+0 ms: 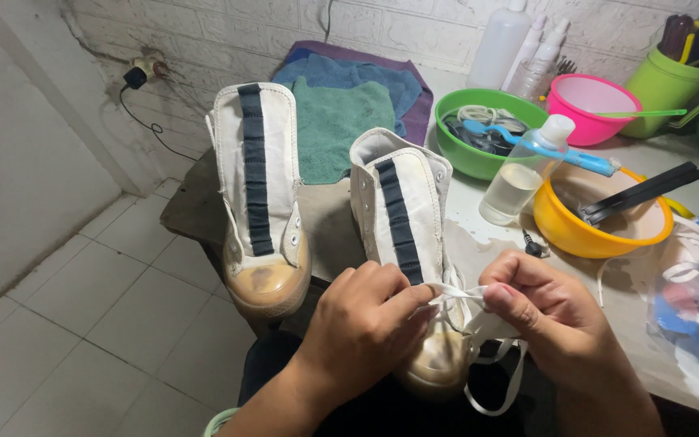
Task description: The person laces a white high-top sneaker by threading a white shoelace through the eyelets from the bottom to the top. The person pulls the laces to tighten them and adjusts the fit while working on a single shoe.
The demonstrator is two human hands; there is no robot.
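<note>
Head view: open tiled floor [82, 307] lies left of the hands, and the table edge [204, 235] runs just beyond them. Left hand [366, 324] and right hand [548, 311] each pinch the white lace [455, 295] over the nearer shoe [402, 210], knuckles up, fingers curled. A second shoe [259, 194] stands beyond the left hand.

A white high-top shoe [404, 235] with a dark heel stripe stands heel-up at the table edge, its white lace [491, 356] hanging loose.
</note>
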